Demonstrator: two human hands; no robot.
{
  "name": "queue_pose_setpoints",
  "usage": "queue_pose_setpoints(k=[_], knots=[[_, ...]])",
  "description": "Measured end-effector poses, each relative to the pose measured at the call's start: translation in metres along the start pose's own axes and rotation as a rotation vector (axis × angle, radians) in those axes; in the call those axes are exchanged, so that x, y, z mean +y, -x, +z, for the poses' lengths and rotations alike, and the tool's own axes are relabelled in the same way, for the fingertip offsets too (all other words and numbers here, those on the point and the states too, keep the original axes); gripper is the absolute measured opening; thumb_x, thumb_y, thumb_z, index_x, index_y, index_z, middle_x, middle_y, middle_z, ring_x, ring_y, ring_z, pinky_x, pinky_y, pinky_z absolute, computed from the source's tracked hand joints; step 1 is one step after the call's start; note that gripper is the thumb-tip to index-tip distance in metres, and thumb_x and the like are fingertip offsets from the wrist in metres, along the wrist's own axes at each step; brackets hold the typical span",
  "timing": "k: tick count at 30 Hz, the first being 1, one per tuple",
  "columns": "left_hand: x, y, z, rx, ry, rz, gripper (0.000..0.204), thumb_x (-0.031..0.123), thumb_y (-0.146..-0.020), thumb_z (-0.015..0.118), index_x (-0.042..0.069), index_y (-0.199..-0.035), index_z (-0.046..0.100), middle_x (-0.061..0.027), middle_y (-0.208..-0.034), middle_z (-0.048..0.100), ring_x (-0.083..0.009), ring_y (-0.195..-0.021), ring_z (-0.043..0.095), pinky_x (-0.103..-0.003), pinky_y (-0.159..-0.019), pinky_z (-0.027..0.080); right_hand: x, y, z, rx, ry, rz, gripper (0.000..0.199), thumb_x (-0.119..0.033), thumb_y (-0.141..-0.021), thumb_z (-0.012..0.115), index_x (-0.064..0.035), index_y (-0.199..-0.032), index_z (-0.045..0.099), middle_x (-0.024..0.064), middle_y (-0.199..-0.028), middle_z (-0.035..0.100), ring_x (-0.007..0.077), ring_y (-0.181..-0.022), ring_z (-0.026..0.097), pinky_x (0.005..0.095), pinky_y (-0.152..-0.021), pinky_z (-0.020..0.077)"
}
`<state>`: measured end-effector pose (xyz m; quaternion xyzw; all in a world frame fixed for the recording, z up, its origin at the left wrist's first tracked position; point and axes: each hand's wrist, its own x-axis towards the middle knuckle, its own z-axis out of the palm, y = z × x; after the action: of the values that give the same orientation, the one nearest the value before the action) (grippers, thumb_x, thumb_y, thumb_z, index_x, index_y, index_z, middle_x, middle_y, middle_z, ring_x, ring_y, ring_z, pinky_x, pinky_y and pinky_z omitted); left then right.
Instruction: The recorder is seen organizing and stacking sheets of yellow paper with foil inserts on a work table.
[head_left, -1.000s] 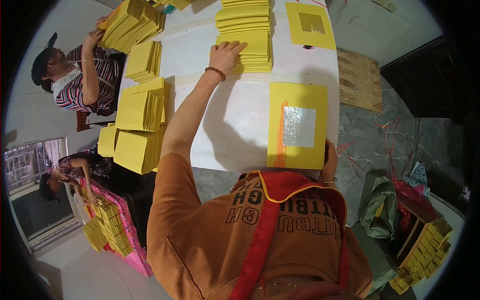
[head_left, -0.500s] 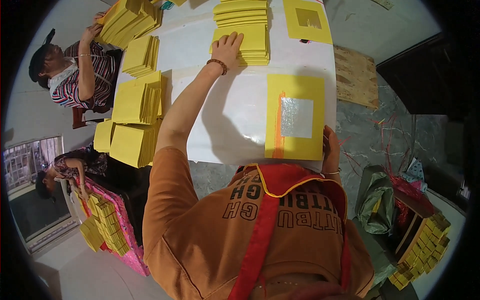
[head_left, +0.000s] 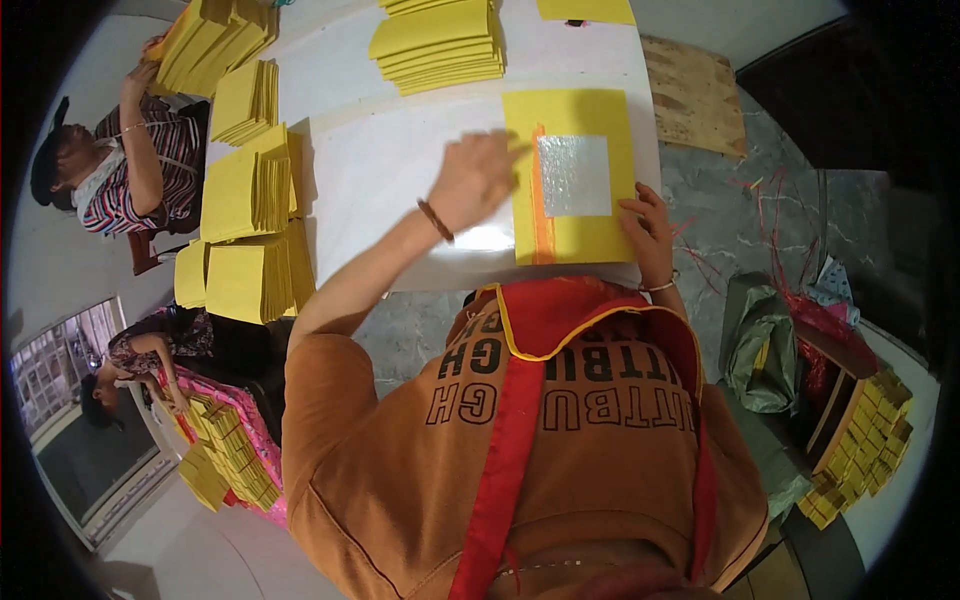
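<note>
A yellow paper sheet (head_left: 570, 110) lies before me on the white table (head_left: 370, 160). It bears a silver foil square (head_left: 575, 175) and an upright orange streak (head_left: 543, 235) along the foil's left side. My left hand (head_left: 475, 180) is at the sheet's left edge, slightly blurred, one finger stretched toward the streak and the others bent. Nothing shows in it. At the sheet's right edge rests my right hand (head_left: 648, 235), fingers apart and touching the paper; its thumb is hard to make out. Beyond my left hand sits a stack of folded yellow paper (head_left: 438, 50).
More yellow stacks (head_left: 245, 190) line the table's left side, where a person in a striped shirt (head_left: 150, 185) handles paper. Another person (head_left: 150, 350) works by a pile of yellow bundles (head_left: 230, 445). Green sacks (head_left: 760, 350) and yellow bundles (head_left: 865, 440) stand at the right.
My left hand has left the folded stack and come nearer, to the sheet's left edge. More of my right hand shows at the sheet. The view has shifted, so the table sits higher.
</note>
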<state>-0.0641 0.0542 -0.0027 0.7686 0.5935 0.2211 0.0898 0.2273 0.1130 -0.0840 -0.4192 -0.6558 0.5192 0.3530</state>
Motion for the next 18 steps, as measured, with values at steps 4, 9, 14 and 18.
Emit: queue_pose_setpoints(k=[4,9,14,18], knots=[[0.052,0.033,0.014,-0.138,0.054,0.133,0.053,0.025,-0.069,0.068,0.007,-0.116,0.053,-0.0112,-0.119,0.050,-0.0267,-0.100,0.047,-0.039,-0.082,0.037,0.009,-0.001,0.005,-0.010,-0.140,0.099,0.021,-0.011,-0.080,0.063,-0.0066,-0.100,0.062,0.0097,-0.123,0.043,0.0205,-0.112,0.044,0.0288,-0.093,0.0356],[0.049,0.035,0.019,-0.098,0.029,0.174,0.053,0.025,-0.070,0.069,0.004,-0.116,0.053,-0.0107,-0.115,0.052,-0.0267,-0.096,0.048,-0.036,-0.079,0.040,0.002,-0.005,0.007,0.011,-0.169,0.111,0.020,-0.013,-0.081,0.062,-0.0069,-0.101,0.062,0.0093,-0.120,0.045,0.0201,-0.112,0.044,0.0292,-0.094,0.0351],[0.054,0.030,0.013,-0.138,0.296,0.029,0.039,0.023,-0.076,0.066,0.002,-0.107,0.056,-0.0135,-0.099,0.059,-0.0262,-0.087,0.054,-0.032,-0.076,0.046,0.007,-0.005,0.003,-0.028,-0.291,0.247,0.033,-0.028,-0.093,0.043,-0.0017,-0.102,0.061,0.0104,-0.123,0.044,0.0194,-0.112,0.044,0.0290,-0.096,0.0330],[0.045,0.031,0.018,-0.122,0.449,-0.002,0.020,0.019,-0.080,0.062,0.005,-0.094,0.063,-0.0094,-0.090,0.064,-0.0233,-0.078,0.060,-0.031,-0.070,0.049,-0.012,-0.004,0.003,-0.070,-0.508,0.355,0.044,-0.034,-0.096,0.031,0.0001,-0.106,0.058,0.0082,-0.129,0.042,0.0183,-0.114,0.043,0.0281,-0.097,0.0326]])
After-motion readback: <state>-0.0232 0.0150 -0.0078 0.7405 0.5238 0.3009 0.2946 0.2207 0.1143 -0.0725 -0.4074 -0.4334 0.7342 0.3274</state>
